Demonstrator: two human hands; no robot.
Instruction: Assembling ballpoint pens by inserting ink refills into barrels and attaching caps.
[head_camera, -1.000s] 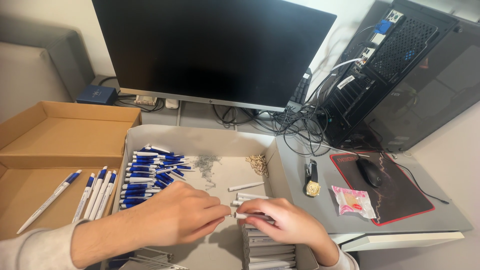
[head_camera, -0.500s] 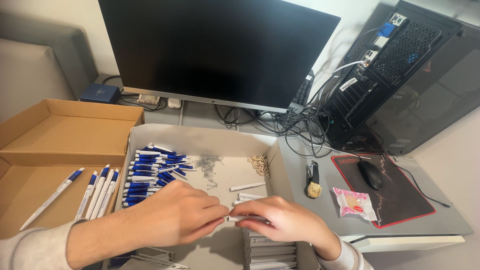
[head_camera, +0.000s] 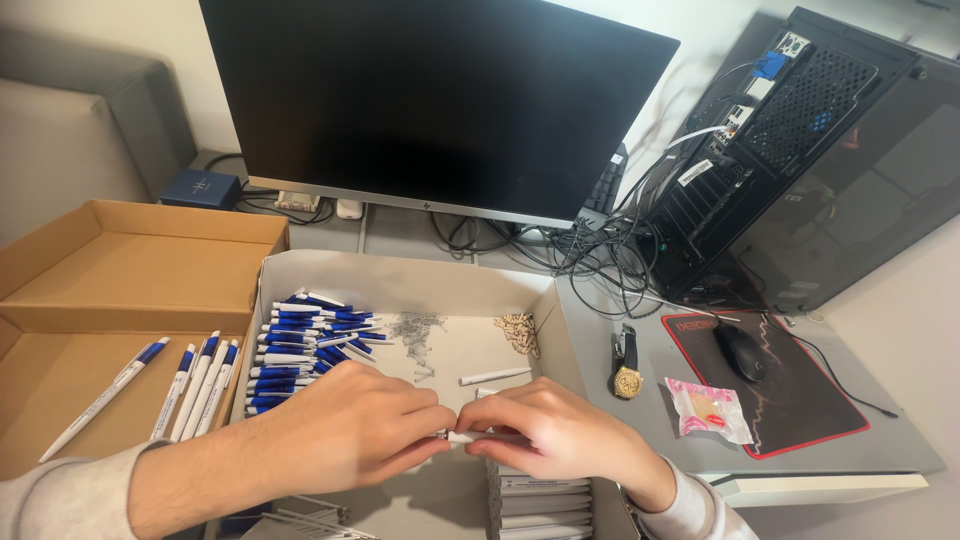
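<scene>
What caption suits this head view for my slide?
Both hands join a white pen part over a white tray of pens.

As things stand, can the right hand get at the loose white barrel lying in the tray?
Probably yes. The white barrel lies bare on the tray floor just ahead of the right hand, nothing between. But that hand and the left hand together pinch a small white part.

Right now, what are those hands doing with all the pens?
A person's left hand and right hand meet over a shallow grey tray, pinching a small white pen part between them. A stack of blue-and-white pens lies in the tray. More finished pens sit in the cardboard box on the left.
</scene>
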